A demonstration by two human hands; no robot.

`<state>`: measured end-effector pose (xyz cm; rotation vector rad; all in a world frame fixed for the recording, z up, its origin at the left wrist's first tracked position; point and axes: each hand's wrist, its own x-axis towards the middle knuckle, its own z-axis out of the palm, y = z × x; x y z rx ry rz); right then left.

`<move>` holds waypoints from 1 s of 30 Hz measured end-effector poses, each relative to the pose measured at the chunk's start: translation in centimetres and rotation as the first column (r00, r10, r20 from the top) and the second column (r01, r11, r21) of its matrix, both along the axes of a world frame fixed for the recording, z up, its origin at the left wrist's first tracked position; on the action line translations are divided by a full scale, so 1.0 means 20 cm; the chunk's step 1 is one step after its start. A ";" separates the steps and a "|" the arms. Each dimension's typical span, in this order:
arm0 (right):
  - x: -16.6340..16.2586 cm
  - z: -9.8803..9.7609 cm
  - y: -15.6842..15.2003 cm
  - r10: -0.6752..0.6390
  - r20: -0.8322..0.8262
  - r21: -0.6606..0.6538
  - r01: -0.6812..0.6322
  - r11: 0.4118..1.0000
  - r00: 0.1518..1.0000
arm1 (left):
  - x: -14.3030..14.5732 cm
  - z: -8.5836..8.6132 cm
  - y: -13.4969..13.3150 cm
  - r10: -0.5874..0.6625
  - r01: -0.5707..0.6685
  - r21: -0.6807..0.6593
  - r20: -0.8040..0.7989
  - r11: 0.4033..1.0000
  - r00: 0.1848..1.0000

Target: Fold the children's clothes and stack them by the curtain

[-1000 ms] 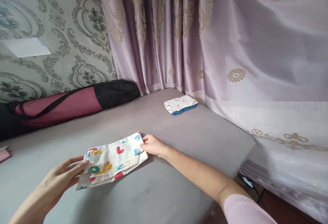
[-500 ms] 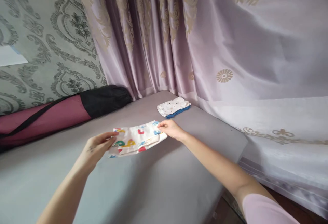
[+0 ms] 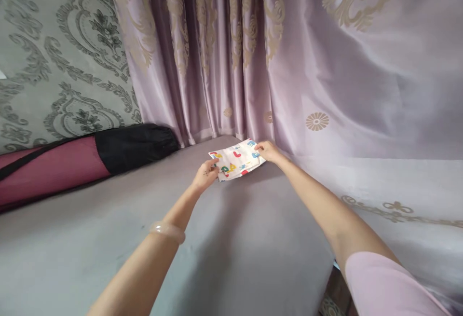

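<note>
Both my hands hold a folded white cloth garment (image 3: 237, 161) printed with colourful shapes, near the far corner of the bed. My left hand (image 3: 207, 175) pinches its left edge. At the right edge, the fingers of my right hand (image 3: 266, 152) are closed on the fabric. The garment is level and spread between them, over the place where the white and blue folded cloth lay; that cloth is hidden now. Whether the two pieces touch I cannot tell.
A grey sheet covers the bed (image 3: 144, 239). Along the patterned wall lies a long pink and black bag (image 3: 126, 149). Lilac curtains (image 3: 289, 65) hang behind the far corner and down the right side.
My hands have carried the printed garment forward and right to the far corner. It now covers the white and blue folded cloth from view. A bracelet on my left arm has come into sight.
</note>
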<state>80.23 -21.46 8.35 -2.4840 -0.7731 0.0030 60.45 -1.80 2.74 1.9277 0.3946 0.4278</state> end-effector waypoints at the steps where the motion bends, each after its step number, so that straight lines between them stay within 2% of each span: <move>1: 0.03 0.01 0.02 -0.016 0.025 -0.024 0.017 1.000 1.000 | 0.04 -0.01 0.00 0.000 0.000 0.026 0.004 1.000 1.000; 5: 0.12 -0.01 0.08 -0.041 0.100 -0.124 0.053 0.991 0.994 | 0.16 -0.08 0.00 0.009 -0.010 0.120 0.009 0.993 1.000; 11: 0.18 -0.09 0.15 -0.031 0.187 -0.237 0.076 0.968 0.982 | 0.23 -0.18 0.01 -0.072 0.079 0.138 -0.055 0.987 0.996; 19: 0.20 -0.15 0.14 -0.090 0.213 -0.351 0.162 0.922 0.973 | 0.29 -0.23 0.02 -0.089 0.112 0.204 -0.118 0.973 0.989; 23: 0.18 -0.20 0.12 -0.144 0.194 -0.392 0.211 0.896 0.970 | 0.21 -0.27 0.06 -0.069 0.106 0.252 -0.154 0.962 0.986; 25: 0.15 -0.22 0.13 -0.167 0.203 -0.381 0.235 0.894 0.965 | 0.12 -0.30 0.11 -0.044 0.107 0.324 -0.195 0.940 0.980; 30: 0.08 -0.25 0.25 -0.096 0.236 -0.287 0.164 0.944 0.967 | -0.17 -0.40 0.22 0.030 0.129 0.593 -0.250 0.795 0.968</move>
